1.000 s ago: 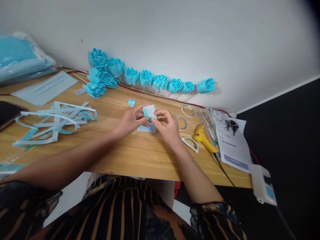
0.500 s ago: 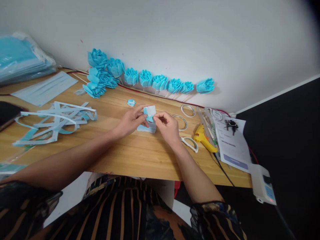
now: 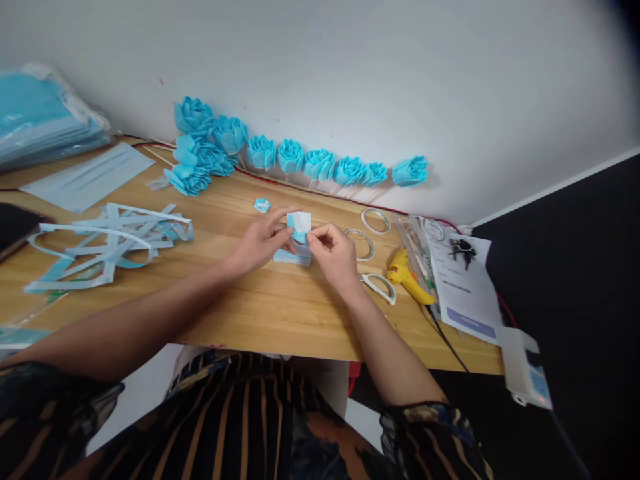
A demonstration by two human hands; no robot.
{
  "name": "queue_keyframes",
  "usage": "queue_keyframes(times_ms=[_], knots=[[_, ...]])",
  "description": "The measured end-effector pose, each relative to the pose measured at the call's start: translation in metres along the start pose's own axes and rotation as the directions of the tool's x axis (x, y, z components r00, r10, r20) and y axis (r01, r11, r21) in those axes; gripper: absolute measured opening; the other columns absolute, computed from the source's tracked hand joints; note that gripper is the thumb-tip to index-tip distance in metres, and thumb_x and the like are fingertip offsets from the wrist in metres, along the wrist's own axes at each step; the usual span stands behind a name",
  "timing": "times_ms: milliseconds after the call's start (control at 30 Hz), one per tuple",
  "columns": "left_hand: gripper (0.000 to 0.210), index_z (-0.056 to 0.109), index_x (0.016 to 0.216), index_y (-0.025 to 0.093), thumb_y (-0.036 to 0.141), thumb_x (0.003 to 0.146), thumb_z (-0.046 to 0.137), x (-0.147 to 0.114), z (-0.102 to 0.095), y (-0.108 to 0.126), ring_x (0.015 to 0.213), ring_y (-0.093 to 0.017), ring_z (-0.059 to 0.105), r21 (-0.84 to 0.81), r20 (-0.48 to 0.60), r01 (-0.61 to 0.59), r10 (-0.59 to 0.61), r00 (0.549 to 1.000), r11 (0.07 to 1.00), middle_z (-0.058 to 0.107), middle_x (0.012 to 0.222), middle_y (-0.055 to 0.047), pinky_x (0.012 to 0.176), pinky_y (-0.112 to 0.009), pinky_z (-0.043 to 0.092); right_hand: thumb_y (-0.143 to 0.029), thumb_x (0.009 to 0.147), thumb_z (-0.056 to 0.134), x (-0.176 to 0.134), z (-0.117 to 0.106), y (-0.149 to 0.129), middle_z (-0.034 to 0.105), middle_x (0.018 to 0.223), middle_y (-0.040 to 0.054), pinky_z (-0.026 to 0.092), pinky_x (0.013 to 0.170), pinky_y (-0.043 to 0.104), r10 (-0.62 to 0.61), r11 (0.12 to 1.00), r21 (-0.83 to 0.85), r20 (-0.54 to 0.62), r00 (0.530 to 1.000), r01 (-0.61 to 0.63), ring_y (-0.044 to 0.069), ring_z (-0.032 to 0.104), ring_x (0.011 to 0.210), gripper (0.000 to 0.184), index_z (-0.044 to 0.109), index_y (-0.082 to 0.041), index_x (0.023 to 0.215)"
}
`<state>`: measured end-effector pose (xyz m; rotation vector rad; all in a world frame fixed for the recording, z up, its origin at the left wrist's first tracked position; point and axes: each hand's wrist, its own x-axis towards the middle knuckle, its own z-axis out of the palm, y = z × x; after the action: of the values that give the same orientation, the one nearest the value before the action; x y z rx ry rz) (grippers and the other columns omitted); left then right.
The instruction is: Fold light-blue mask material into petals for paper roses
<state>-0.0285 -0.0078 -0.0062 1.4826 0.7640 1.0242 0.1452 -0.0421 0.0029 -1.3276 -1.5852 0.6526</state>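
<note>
Between my two hands is a small square of blue and white mask fabric (image 3: 301, 221), partly folded over. My left hand (image 3: 263, 240) pinches its left side between thumb and fingers. The fingertips of my right hand (image 3: 334, 252) are closed on its lower right corner. Just below, a stack of pale blue fabric pieces (image 3: 294, 255) lies on the table, partly covered by my fingers. A small folded blue piece (image 3: 262, 205) rests beyond my left hand.
Blue fabric flowers (image 3: 291, 156) on sticks lean along the wall. Cut strips (image 3: 115, 240) lie left, near a bag of masks (image 3: 45, 113). To the right are tape rings (image 3: 375, 221), scissors (image 3: 381, 288), a yellow glue gun (image 3: 407, 277) and keys (image 3: 463, 249) on a paper.
The white flap of the fabric square has shifted slightly under my fingers, showing more blue at its left. Both hands keep their grip in nearly the same place.
</note>
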Motion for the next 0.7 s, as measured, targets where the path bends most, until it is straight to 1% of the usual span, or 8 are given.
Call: queue_keyframes(times_ms=[167, 233, 300, 400, 433, 500, 567, 700], knots=[[0.057, 0.049, 0.135, 0.010, 0.023, 0.082, 0.065, -0.0002, 0.0016, 0.0041, 0.062, -0.015, 0.069, 0.036, -0.011, 0.006, -0.005, 1.000, 0.999, 0.069, 0.067, 0.000, 0.061, -0.025, 0.052, -0.031, 0.082, 0.062, 0.0000, 0.0008, 0.0014, 0.069, 0.078, -0.0003, 0.049, 0.074, 0.031, 0.014, 0.999, 0.031, 0.004, 1.000, -0.014, 0.015, 0.062, 0.073, 0.011, 0.060, -0.023, 0.075], [0.058, 0.049, 0.135, 0.009, 0.021, 0.081, 0.065, 0.0000, 0.0020, 0.0056, 0.061, -0.015, 0.068, 0.051, -0.021, 0.014, -0.013, 1.000, 0.999, 0.069, 0.066, 0.000, 0.060, -0.024, 0.051, -0.033, 0.082, 0.063, 0.0013, 0.0006, 0.0027, 0.067, 0.077, -0.0008, 0.048, 0.071, 0.030, 0.043, 0.994, 0.097, 0.014, 0.999, -0.044, 0.014, 0.060, 0.071, 0.012, 0.060, -0.023, 0.076], [0.059, 0.049, 0.136, 0.008, 0.020, 0.081, 0.065, 0.0001, 0.0022, 0.0062, 0.061, -0.014, 0.067, 0.061, -0.029, 0.017, -0.016, 0.999, 0.998, 0.069, 0.067, -0.001, 0.059, -0.024, 0.051, -0.037, 0.082, 0.064, 0.0034, -0.0001, 0.0041, 0.066, 0.077, -0.0015, 0.047, 0.069, 0.030, 0.090, 0.972, 0.214, 0.040, 0.995, -0.097, 0.014, 0.059, 0.070, 0.014, 0.062, -0.023, 0.086], [0.062, 0.047, 0.138, 0.009, 0.018, 0.079, 0.065, -0.0004, 0.0026, 0.0050, 0.061, -0.014, 0.067, 0.048, -0.017, 0.014, -0.013, 1.000, 0.999, 0.069, 0.071, -0.002, 0.059, -0.024, 0.052, -0.046, 0.080, 0.066, 0.0063, -0.0018, 0.0060, 0.064, 0.078, -0.0023, 0.046, 0.069, 0.030, 0.133, 0.932, 0.320, 0.136, 0.982, -0.171, 0.014, 0.058, 0.071, 0.033, 0.062, -0.025, 0.105], [0.063, 0.046, 0.139, 0.010, 0.017, 0.079, 0.065, -0.0007, 0.0027, 0.0043, 0.061, -0.014, 0.066, 0.039, -0.010, 0.011, -0.010, 1.000, 0.999, 0.069, 0.072, -0.001, 0.060, -0.025, 0.052, -0.048, 0.079, 0.067, 0.0066, -0.0022, 0.0063, 0.063, 0.077, -0.0025, 0.045, 0.068, 0.029, 0.132, 0.932, 0.312, 0.179, 0.975, -0.183, 0.014, 0.057, 0.070, 0.034, 0.063, -0.025, 0.104], [0.065, 0.046, 0.139, 0.013, 0.016, 0.078, 0.065, -0.0012, 0.0027, 0.0033, 0.060, -0.013, 0.066, 0.022, 0.001, 0.004, -0.004, 1.000, 1.000, 0.067, 0.069, 0.001, 0.059, -0.024, 0.052, -0.049, 0.078, 0.068, 0.0061, -0.0026, 0.0063, 0.058, 0.070, -0.0033, 0.041, 0.063, 0.028, 0.131, 0.946, 0.262, 0.229, 0.965, -0.190, 0.013, 0.053, 0.066, 0.029, 0.065, -0.023, 0.090], [0.065, 0.046, 0.140, 0.014, 0.016, 0.078, 0.065, -0.0012, 0.0023, 0.0032, 0.059, -0.013, 0.065, 0.013, -0.007, -0.002, 0.003, 1.000, 1.000, 0.065, 0.064, 0.003, 0.057, -0.023, 0.050, -0.046, 0.077, 0.069, 0.0048, -0.0023, 0.0055, 0.054, 0.065, -0.0041, 0.037, 0.060, 0.027, 0.134, 0.957, 0.223, 0.222, 0.966, -0.184, 0.012, 0.048, 0.061, 0.026, 0.062, -0.021, 0.077], [0.065, 0.046, 0.141, 0.014, 0.020, 0.080, 0.067, 0.0011, 0.0006, 0.0037, 0.058, -0.012, 0.063, -0.026, -0.072, -0.011, 0.009, 0.997, 1.000, 0.063, 0.061, 0.004, 0.057, -0.022, 0.046, -0.039, 0.077, 0.069, 0.0040, -0.0001, 0.0048, 0.055, 0.064, -0.0051, 0.037, 0.059, 0.026, 0.131, 0.947, 0.270, 0.169, 0.977, -0.174, 0.011, 0.048, 0.060, 0.021, 0.058, -0.022, 0.077]])
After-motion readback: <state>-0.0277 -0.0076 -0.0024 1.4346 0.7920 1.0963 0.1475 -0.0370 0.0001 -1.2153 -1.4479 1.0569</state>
